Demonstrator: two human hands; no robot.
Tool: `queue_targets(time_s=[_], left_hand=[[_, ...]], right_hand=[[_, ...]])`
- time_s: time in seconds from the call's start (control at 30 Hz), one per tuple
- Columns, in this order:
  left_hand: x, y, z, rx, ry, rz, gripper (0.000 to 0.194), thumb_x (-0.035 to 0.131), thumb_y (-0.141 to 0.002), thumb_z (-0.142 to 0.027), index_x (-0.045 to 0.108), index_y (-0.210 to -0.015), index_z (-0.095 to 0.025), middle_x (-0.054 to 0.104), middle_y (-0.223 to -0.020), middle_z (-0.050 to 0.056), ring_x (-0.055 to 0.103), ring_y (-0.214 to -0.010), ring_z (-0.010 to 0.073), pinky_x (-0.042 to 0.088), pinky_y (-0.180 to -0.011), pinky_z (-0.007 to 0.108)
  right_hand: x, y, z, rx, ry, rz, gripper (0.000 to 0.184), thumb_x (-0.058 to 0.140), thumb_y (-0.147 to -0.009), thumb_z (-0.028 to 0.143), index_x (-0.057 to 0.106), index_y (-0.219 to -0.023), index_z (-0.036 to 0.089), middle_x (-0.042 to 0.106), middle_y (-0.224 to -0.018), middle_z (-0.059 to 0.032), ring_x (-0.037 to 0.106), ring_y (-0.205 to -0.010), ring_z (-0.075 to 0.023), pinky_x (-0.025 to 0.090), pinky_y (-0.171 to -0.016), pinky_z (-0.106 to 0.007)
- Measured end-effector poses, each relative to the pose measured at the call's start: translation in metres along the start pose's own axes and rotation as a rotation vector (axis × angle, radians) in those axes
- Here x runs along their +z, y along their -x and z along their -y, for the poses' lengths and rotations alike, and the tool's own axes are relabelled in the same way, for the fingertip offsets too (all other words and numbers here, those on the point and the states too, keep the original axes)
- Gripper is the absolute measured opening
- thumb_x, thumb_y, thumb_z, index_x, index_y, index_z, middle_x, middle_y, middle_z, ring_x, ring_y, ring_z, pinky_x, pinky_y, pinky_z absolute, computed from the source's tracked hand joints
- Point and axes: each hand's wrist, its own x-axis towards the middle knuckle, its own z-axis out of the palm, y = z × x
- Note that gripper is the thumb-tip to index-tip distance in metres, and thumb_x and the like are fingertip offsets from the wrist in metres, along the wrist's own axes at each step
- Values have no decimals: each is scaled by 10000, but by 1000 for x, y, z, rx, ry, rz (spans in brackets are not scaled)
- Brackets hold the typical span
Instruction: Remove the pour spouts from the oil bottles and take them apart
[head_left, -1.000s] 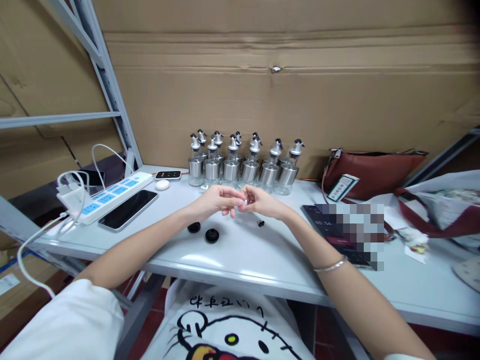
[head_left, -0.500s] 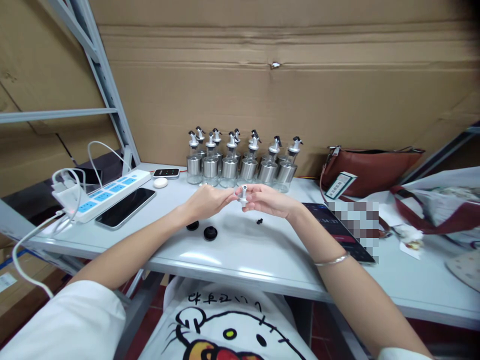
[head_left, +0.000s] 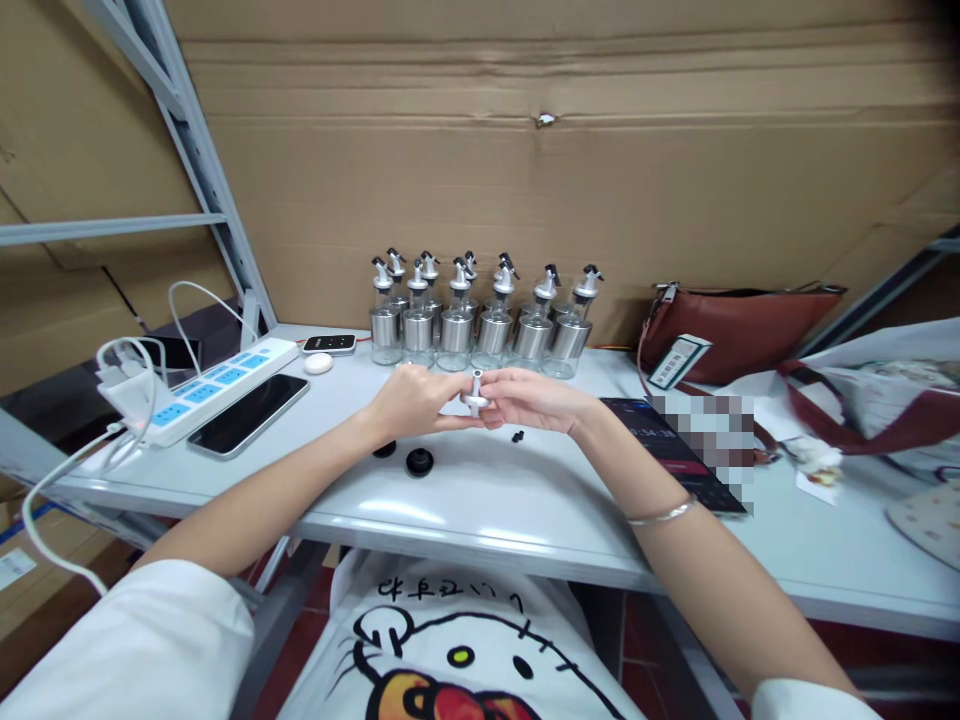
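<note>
A silvery-grey pourer spout [head_left: 475,399] is held upright between my two hands above the table. My left hand [head_left: 417,402] pinches it from the left, thumb on the near side and fingers beneath. From the other side my right hand [head_left: 536,398] has its fingertips closed on the same piece. Below my left hand lie a round black cap [head_left: 420,461] and a second black cap [head_left: 385,449], partly covered by the hand. A tiny black piece [head_left: 517,436] rests under my right hand. Behind stand several glass-and-steel bottles [head_left: 456,333] with similar pourers fitted.
At left sit a power strip [head_left: 225,385] with cables, a phone [head_left: 251,415], a small black-faced device [head_left: 330,344] and a white round case [head_left: 318,363]. At right are a tablet [head_left: 675,455], a brown handbag [head_left: 750,335] and a white bag [head_left: 900,370]. Cardboard [head_left: 487,180] backs the table.
My left fingers have shifted from pinching at the spout's side to spreading above and below it. The spout has moved slightly left. The view has shifted a little.
</note>
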Motion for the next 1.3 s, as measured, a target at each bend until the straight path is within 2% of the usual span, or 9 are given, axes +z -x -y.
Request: queue_targets(time_s=[0.2, 0.4, 0.5, 0.6, 0.8, 1.03, 1.17, 1.3], left_hand=[[1, -1, -2, 123, -19, 13, 473, 383, -873, -587, 542, -726, -166, 596, -519, -16, 525, -433, 104, 313, -477, 233], [3, -1, -2, 234, 8, -29, 442, 429, -850, -548, 523, -634, -174, 545, -450, -31, 467, -387, 92, 287, -452, 236], [3, -1, -2, 248, 29, -33, 415, 465, -823, -519, 512, -596, -174, 521, -438, -32, 448, -384, 91, 269, -442, 237], [3, -2, -3, 249, 45, -17, 395, 478, -805, -496, 508, -576, -175, 514, -445, -30, 448, -395, 93, 275, -441, 239], [3, -2, -5, 236, 39, 10, 379, 498, -784, -488, 520, -568, -177, 534, -468, -27, 474, -417, 96, 295, -447, 243], [4, -2, -5, 249, 48, -7, 381, 494, -788, -490, 526, -575, -176, 533, -469, -27, 471, -413, 97, 288, -438, 246], [4, -1, -6, 236, 36, 23, 386, 485, -789, -508, 541, -593, -180, 535, -475, -28, 464, -416, 97, 294, -445, 245], [4, -1, -6, 258, 53, -40, 364, 503, -786, -482, 534, -588, -178, 532, -476, -30, 455, -411, 95, 291, -444, 244]], right_hand=[[-5, 2, -1, 52, 140, -39, 202, 705, -720, 286, 581, -801, 149, 500, -730, 16, 471, -652, -87, 407, -641, -255], [-16, 8, 6, 53, 595, -38, 303, 601, -785, 453, 599, -843, 156, 452, -623, 50, 376, -573, -79, 305, -573, -246], [-28, 14, 9, 78, 813, -89, 338, 686, -686, 422, 621, -888, 160, 467, -645, 52, 384, -600, -90, 292, -582, -246], [-40, 18, 10, 184, 1013, -111, 327, 726, -593, 369, 641, -826, 156, 477, -624, 53, 390, -605, -102, 278, -574, -244], [-43, 17, 8, 267, 1212, -131, 234, 700, -552, 279, 674, -764, 184, 489, -639, 44, 412, -622, -115, 305, -591, -234], [-41, 15, 6, 320, 1216, -167, 172, 682, -569, 267, 674, -716, 179, 522, -602, 42, 430, -604, -118, 320, -584, -241], [-37, 15, 8, 188, 1029, -189, 172, 684, -602, 294, 624, -702, 167, 586, -632, 29, 489, -627, -121, 361, -618, -252], [-29, 16, 10, 24, 690, -214, 206, 720, -598, 260, 571, -700, 161, 650, -745, -3, 573, -704, -126, 426, -708, -280]])
